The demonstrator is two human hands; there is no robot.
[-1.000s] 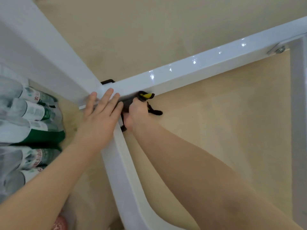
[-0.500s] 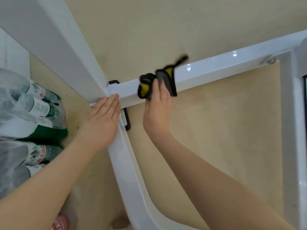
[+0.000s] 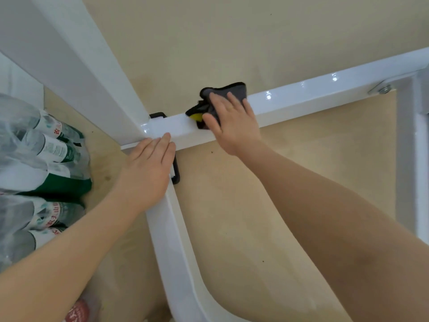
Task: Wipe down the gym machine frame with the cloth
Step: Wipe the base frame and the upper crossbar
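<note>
The white gym machine frame [image 3: 301, 98] has a glossy floor bar running from the middle joint to the upper right, an upright post [image 3: 69, 66] and a curved bar [image 3: 171, 247] coming toward me. A dark grey cloth [image 3: 226, 91] with black edging and a yellow patch lies on the floor bar just right of the joint. My right hand [image 3: 232, 122] presses flat on the cloth, fingers spread over it. My left hand [image 3: 148, 168] rests flat on the joint and the top of the curved bar, holding nothing.
Shrink-wrapped packs of water bottles [image 3: 39, 163] with green labels lie on the floor at the left, close to the post. A second white upright [image 3: 413, 159] with a bolt [image 3: 384, 89] stands at the right edge. Beige floor [image 3: 255, 205] lies between the bars.
My right hand brought the cloth from under the joint up onto the floor bar and now lies flat on it. My left hand stayed on the joint.
</note>
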